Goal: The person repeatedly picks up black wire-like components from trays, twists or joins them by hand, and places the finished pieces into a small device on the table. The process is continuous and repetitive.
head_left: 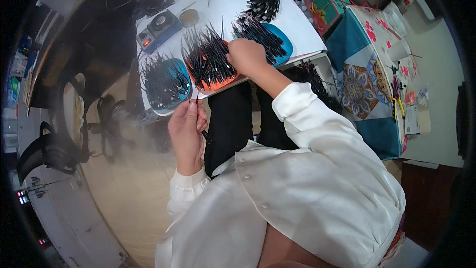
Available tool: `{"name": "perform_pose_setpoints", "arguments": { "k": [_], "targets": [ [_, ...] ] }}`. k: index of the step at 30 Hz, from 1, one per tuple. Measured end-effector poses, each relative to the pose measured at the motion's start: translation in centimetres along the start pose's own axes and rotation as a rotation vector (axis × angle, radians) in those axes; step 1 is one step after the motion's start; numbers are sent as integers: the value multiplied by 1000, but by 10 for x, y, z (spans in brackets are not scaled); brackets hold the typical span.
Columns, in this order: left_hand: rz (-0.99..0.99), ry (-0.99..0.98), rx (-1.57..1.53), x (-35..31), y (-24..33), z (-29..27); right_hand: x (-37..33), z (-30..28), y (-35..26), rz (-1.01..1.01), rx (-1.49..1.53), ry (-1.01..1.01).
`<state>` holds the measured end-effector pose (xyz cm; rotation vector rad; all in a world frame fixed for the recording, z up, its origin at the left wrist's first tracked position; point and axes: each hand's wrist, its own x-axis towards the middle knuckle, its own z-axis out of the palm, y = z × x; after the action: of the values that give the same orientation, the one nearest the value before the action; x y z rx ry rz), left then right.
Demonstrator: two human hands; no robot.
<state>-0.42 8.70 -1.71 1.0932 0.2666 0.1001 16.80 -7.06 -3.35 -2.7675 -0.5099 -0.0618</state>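
My left hand (186,130) is raised just off the table's front edge, thumb and fingertips pinched on a thin black cable (197,95). My right hand (247,57) reaches over the right side of an orange tray (217,85) with its fingers curled in. Its fingertips are hidden, so what they hold, if anything, does not show. Short black cables (207,59) with stripped-looking ends pile up in that tray. To its left a blue tray (184,72) bears more cables, and another blue tray (283,37) on the right is heaped likewise.
A blue boxy device (159,31) with a dial and a lit red switch stands at the table's back left, near a round tin (189,18). A cable bundle (263,6) lies at the far edge. An open drawer (322,64) with cables is right of my knees.
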Motion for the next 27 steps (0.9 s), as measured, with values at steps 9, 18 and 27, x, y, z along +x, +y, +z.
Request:
{"name": "perform_pose_setpoints", "arguments": {
  "k": [9,18,27],
  "targets": [
    [-17,39,-122,37,-12,18,-62,-46,5,-126,1140,-142],
    [187,-39,-175,20,-15,61,-109,-34,-24,-177,1403,-233],
    [123,38,-167,-1,6,64,-136,-62,-27,-230,856,109]
  ]
}}
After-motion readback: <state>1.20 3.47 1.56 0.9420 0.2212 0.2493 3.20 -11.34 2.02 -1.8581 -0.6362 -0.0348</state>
